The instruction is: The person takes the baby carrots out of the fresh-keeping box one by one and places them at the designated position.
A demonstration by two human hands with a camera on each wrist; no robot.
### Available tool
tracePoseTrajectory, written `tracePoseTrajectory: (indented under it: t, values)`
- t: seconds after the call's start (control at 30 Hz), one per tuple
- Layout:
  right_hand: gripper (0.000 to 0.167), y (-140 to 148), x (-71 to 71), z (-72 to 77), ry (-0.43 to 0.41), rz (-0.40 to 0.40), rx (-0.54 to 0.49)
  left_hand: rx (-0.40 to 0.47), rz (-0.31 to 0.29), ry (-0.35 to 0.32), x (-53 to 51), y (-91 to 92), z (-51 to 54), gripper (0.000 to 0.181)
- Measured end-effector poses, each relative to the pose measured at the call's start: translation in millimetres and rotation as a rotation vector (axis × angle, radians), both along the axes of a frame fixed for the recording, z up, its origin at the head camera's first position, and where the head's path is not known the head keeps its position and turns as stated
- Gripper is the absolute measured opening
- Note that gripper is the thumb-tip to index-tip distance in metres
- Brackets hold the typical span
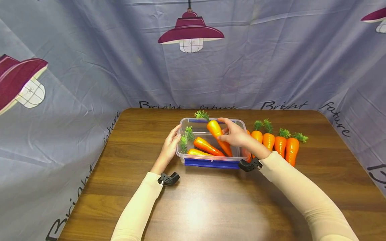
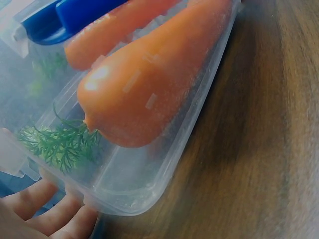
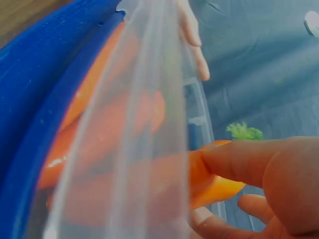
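Under the right hand (image 1: 236, 135), gripping a carrot (image 1: 214, 129), the box (image 1: 211, 164), touched by the relaxed left hand (image 1: 169, 145), holds two carrots (image 1: 206, 146); a row (image 1: 280, 145) remains outside, right of both hands.

Tapered orange carrots (image 1: 208, 146), feathery green tops (image 1: 189, 133)
Between left hand (image 1: 169, 145) and right hand (image 1: 236, 135), a clear rectangular plastic box (image 1: 199, 128), blue latch (image 1: 211, 163); beneath, brown-grained wooden table (image 1: 193, 194); beyond, grey-blue cloth (image 1: 126, 43), maroon printed lamps (image 1: 191, 31).

Tabletop (image 1: 193, 214): white glare below the right hand (image 1: 236, 134)
Held carrot (image 1: 214, 129): shiny beside the grip
Box wall (image 3: 149, 74), right-wrist view: hazy, soft-focused
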State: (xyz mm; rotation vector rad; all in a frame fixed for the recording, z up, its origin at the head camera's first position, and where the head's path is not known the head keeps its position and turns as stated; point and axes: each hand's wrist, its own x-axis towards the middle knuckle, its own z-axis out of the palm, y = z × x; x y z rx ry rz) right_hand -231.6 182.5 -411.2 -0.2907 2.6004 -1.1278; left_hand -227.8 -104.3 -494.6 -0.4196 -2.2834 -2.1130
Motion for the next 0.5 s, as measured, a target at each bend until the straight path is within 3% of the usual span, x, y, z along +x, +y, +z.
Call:
tracePoseTrajectory:
  t: [0.33, 0.43, 0.5]
  values:
    - [0.088, 11.3, -2.2, 1.6, -0.091, -0.085, -0.321, -0.013, 0.001, 0.005, 1.0, 0.6, 1.3, 0.048]
    - [0.084, 12.7, -3.4, 0.1, -0.123, -0.087, -0.349, -0.009, 0.0, 0.005, 0.6, 0.3, 1.0, 0.048]
    - [0.079, 12.7, -4.2, -1.9, -0.159, -0.066, -0.317, -0.009, -0.001, 0.006, 0.4, 0.1, 1.1, 0.048]
